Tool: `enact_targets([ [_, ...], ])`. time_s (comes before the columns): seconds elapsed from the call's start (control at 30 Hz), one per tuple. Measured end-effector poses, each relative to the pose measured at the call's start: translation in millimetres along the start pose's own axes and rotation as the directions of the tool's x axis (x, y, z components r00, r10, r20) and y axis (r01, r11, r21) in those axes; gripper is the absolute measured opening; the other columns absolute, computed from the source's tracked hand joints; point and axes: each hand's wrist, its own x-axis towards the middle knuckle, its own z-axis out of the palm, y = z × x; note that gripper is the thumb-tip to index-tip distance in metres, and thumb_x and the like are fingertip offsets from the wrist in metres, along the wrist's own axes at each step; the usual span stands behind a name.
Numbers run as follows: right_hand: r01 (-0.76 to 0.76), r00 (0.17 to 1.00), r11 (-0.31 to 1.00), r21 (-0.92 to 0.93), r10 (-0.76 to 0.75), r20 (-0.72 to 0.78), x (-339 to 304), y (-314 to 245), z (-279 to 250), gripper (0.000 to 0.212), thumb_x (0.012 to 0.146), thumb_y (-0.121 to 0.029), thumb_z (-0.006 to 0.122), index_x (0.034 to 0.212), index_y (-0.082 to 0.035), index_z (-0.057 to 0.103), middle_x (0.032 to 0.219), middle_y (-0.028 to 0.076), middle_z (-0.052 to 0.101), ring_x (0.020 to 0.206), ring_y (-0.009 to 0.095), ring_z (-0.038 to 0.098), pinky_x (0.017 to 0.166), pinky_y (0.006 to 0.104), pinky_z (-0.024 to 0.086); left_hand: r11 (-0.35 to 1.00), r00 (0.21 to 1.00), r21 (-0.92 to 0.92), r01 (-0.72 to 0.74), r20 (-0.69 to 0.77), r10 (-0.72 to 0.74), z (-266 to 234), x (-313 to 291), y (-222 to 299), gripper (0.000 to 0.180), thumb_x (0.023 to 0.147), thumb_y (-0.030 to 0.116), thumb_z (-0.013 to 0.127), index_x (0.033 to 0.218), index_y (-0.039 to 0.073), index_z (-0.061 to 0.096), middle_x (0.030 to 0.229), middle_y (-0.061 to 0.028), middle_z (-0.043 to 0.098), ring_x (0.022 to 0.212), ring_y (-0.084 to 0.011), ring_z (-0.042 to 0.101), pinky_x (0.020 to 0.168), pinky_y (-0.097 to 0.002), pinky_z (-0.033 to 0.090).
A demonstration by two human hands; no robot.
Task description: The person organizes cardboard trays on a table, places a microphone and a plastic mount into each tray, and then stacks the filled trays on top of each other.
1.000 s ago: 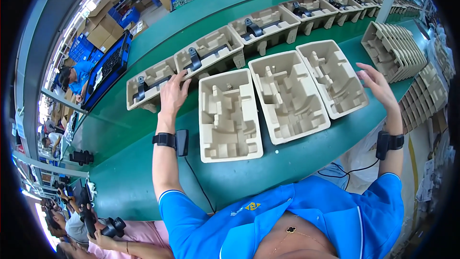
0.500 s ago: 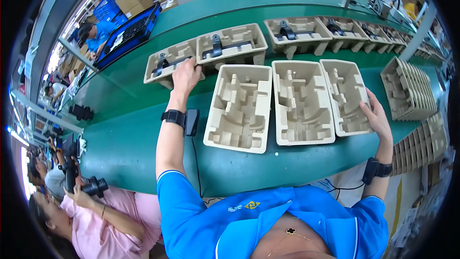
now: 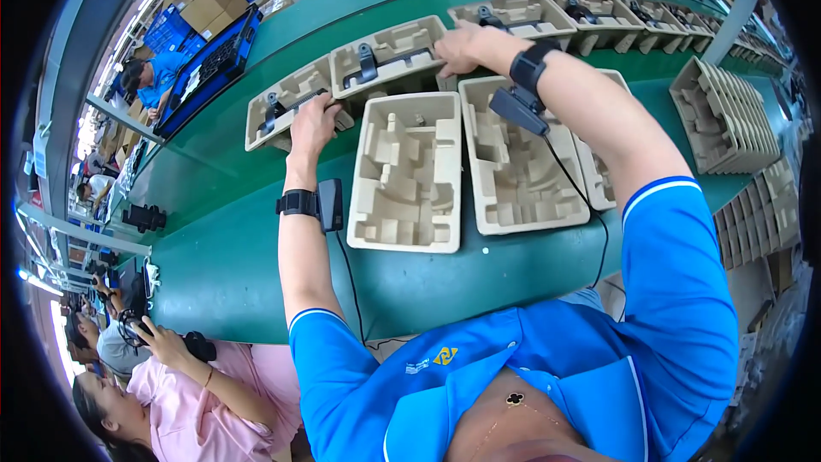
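My left hand [image 3: 314, 127] has its fingers curled over the near rim of the leftmost moulded pulp tray [image 3: 255, 130] in the back row. In that tray lies a black part with an upright clip. My right hand [image 3: 464, 47] reaches across and closes on the right end of the second pulp tray [image 3: 395, 41]. This one holds a black bar and a black clamp [image 3: 368, 62]. Its fingertips are partly hidden. Nearer to me lie an empty pulp tray [image 3: 405, 244] and another [image 3: 534, 224]; a third empty tray [image 3: 601, 192] is mostly covered by my right arm.
More filled trays [image 3: 590, 10] run along the bench to the right. Stacked empty trays [image 3: 727, 115] stand at the bench's right. A blue crate [image 3: 209, 68] is at the far left. A person in pink [image 3: 214, 402] sits at my left. Cables [image 3: 346, 278] hang from my wrist devices.
My right hand has left the rightmost empty tray and crossed left to the second tray in the back row. My left hand stays at the leftmost tray. The view has shifted slightly.
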Motion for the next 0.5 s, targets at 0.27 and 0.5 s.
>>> enact_targets([
  [0.27, 0.004, 0.999, 0.979, -0.202, -0.011, -0.034, -8.3, 21.3, 16.4, 0.032, 0.088, -0.038, 0.061, 0.1, -0.009, 0.067, 0.088, 0.012, 0.07, 0.101, 0.029, 0.064, 0.114, 0.0491, 0.022, 0.967, 0.95, 0.145, -0.21, -0.205, 0.237, -0.8, 7.7, -75.1, 0.018, 0.088, 0.014, 0.062, 0.099, 0.0, 0.063, 0.086, -0.0172, 0.066, 0.069, -0.0281, 0.064, 0.062, -0.0392, 0.049],
  [0.5, -0.052, 0.998, 0.995, -0.082, 0.055, 0.043, -9.5, 29.5, 18.4, 0.034, 0.088, -0.036, 0.063, 0.107, -0.008, 0.066, 0.101, 0.015, 0.068, 0.112, 0.029, 0.059, 0.115, 0.0498, 0.019, 0.982, 0.985, -0.08, -0.172, -0.005, 0.172, 16.3, 14.3, -7.1, 0.025, 0.087, 0.019, 0.064, 0.104, 0.0, 0.064, 0.1, -0.0213, 0.066, 0.096, -0.0371, 0.063, 0.079, -0.0447, 0.051],
])
